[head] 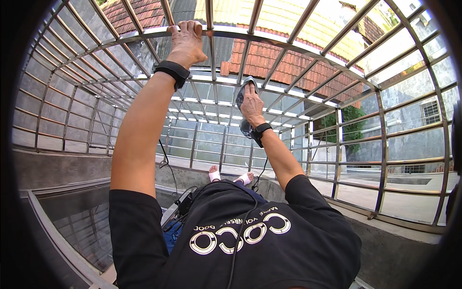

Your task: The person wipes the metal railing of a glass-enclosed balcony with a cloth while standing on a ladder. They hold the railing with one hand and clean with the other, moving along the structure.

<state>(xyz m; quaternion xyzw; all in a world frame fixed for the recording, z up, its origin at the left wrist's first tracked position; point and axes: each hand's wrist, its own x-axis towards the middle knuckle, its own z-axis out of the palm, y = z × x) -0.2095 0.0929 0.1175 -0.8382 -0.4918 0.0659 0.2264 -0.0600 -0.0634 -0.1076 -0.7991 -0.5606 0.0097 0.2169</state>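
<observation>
My left hand (187, 42) is hooked over a horizontal stainless steel rail (231, 33) of the barred window cage, with its fingers over the top and its thumb to the right. My right hand (252, 104) presses a bunched grey cloth (239, 95) against the metal bars of the lower rail, two fingers lying on it. Part of the cloth or something dark hangs below this hand, by the wrist. Each wrist wears a black strap. Which bar the cloth touches cannot be told exactly.
Steel bars (382, 144) surround me in front and at both sides. My feet (214, 173) stand on a concrete ledge. A framed glass pane (72, 216) lies at the lower left. Thin black cables (166, 162) hang near both arms. Tiled roofs (281, 63) lie beyond the bars.
</observation>
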